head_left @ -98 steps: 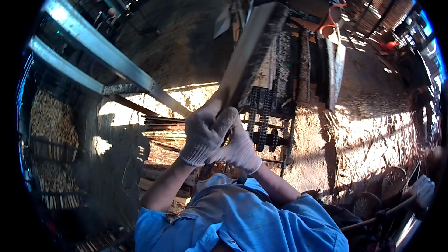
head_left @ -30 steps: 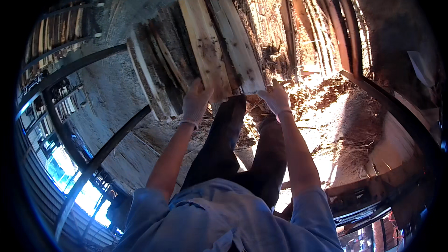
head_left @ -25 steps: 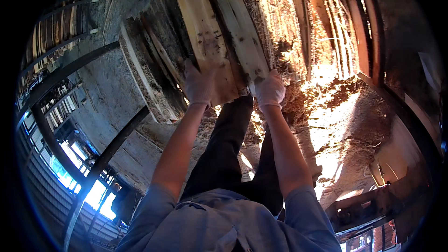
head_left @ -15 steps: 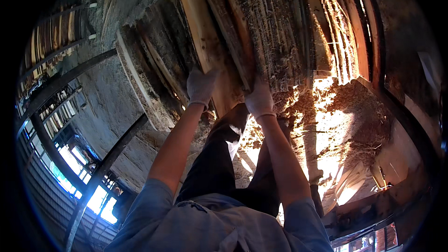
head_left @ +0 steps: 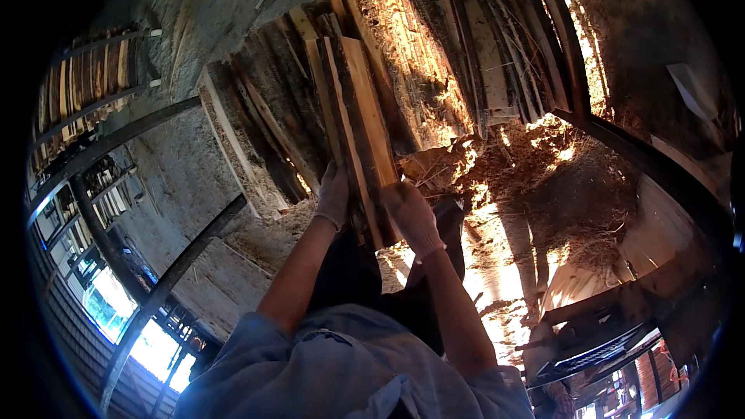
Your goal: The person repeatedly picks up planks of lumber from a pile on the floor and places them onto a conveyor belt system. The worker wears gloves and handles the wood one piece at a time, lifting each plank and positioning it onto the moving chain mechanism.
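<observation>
Both my hands wear pale work gloves and hold the near end of a bundle of rough wooden boards [head_left: 358, 120]. My left hand [head_left: 334, 195] grips the bundle's left edge. My right hand [head_left: 411, 217] clasps its right side near the cut end. The boards are turned on edge and lie over a low pile of bark-edged slabs [head_left: 458, 54] that stretches away from me. My dark trousers and blue shirt fill the lower middle of the view.
Sawdust and bark scraps [head_left: 559, 186] cover the sunlit ground to the right. A dark metal frame bar [head_left: 644, 163] runs along the pile's right side. Another bar [head_left: 178, 264] slants at left, with stacked timber [head_left: 93, 85] behind it.
The two flat boards I carried have come down onto the slab pile and now stand on edge. My hands have shifted lower, closer to my body.
</observation>
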`<state>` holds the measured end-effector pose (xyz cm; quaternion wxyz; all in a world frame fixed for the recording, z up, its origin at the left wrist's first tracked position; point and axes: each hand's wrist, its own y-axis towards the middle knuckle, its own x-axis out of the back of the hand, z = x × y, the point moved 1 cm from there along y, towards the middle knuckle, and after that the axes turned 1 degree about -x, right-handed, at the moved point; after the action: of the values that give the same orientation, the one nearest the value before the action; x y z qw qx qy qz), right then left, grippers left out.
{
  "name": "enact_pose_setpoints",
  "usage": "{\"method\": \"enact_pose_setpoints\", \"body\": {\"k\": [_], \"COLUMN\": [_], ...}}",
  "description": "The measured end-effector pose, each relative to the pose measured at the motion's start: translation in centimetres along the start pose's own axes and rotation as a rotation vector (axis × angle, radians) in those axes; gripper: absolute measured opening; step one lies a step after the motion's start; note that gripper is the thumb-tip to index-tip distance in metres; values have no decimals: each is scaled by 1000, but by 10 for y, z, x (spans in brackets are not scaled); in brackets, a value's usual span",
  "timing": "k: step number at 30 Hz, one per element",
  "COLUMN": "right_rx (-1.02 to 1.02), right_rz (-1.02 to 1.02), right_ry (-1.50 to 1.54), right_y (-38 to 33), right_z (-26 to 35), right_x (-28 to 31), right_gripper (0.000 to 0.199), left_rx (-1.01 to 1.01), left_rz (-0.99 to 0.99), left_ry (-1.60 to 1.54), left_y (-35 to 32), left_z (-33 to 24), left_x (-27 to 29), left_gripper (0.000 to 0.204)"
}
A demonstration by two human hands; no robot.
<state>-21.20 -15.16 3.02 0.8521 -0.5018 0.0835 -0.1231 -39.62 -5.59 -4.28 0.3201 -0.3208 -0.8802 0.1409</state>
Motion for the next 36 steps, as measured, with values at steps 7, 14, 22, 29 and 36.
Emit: {"method": "enact_pose_setpoints", "body": {"k": [7,14,22,29,36], "right_rx": [36,3,176,611,472], "right_rz": [37,109,-176,-405,-689], "right_ry": [-453,193,-7,268,332], "right_y": [83,67,-67,-188,-318], "right_z": [-41,-23,4,22,-24], "right_x": [-7,-39,-11,48,131], "right_gripper": [76,70,75,88,81], "left_rx": [176,284,275,-529,-672], "left_rz": [-116,-140,-271,-231,-136], "left_ry": [-90,148,65,680,153], "left_y": [9,3,-69,-112,-88], "left_z": [42,-10,-103,-156,-231], "left_x": [2,11,11,1,-3], "left_gripper": [43,38,34,58,52]}}
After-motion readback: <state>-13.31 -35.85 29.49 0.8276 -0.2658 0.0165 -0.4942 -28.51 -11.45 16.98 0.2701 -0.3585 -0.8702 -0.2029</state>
